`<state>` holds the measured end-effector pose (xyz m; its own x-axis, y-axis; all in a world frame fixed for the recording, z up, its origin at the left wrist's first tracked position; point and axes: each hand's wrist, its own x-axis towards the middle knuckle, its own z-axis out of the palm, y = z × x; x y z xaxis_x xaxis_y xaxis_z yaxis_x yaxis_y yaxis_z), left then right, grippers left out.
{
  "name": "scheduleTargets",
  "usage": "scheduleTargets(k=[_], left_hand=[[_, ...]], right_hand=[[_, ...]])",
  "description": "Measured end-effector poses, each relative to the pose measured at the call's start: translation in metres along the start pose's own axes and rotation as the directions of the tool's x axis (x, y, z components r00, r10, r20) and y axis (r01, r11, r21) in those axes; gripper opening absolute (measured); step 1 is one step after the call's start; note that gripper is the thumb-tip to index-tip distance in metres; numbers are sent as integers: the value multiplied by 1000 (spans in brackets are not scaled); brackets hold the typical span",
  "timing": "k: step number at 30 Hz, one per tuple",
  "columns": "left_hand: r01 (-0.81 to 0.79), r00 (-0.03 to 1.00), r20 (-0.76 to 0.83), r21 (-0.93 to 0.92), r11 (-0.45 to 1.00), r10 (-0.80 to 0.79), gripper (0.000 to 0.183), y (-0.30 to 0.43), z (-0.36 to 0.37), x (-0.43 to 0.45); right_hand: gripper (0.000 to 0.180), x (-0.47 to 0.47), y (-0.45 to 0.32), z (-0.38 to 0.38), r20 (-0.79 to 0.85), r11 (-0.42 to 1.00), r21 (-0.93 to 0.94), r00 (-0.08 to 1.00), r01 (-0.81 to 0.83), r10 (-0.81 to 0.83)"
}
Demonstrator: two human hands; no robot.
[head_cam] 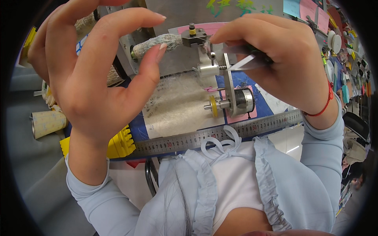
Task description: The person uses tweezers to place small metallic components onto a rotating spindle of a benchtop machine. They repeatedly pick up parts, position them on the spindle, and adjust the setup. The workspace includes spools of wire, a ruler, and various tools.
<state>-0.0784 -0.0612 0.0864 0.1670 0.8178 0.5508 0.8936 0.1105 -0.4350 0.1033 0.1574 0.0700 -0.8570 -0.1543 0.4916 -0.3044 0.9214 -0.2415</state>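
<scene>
My left hand (97, 67) is raised on the left with its fingers curled and apart, and nothing shows between them. Its thumb tip overlaps a tapered roller wound in grey-white fibres (153, 42). The roller meets a dark metal block (193, 36) that carries a bolt with a yellow band. My right hand (280, 50) grips small scissors (243, 62), blades apart and pointing left; their handles are mostly hidden in the palm. The right index fingertip is close to the block's right side, by a small metal pin. Below it is a silver cylinder (208, 69) with a spring.
A metal bracket (230, 88) carries a graduated black dial (245, 100) and a yellow ring (213, 106). A steel ruler (189, 141) runs along the near table edge. A yellow toothed plastic piece (121, 144) and a patterned cup (48, 124) are at left. Spools (334, 41) crowd the right.
</scene>
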Motion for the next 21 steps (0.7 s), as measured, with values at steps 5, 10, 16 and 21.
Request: scheduleTargets(k=[5,10,16,21], left_hand=[[99,995,32,-118,988,-95,31,17,3,8],[-55,997,-62,-172,984,45,21,25,16,19],[-4,975,-207,-362,932,-76,19,38,7,3],[27,982,-172,-303,953,-83,18,50,-3,-5]], right_hand=[[37,2,-1,0,-13,998,-49,999,47,-48],[34,7,-13,-12,117,988,141,992,-55,39],[29,-8,-6,0,-133,983,146,982,-113,133],[41,-18,-3,29,-165,992,-115,983,61,-79]])
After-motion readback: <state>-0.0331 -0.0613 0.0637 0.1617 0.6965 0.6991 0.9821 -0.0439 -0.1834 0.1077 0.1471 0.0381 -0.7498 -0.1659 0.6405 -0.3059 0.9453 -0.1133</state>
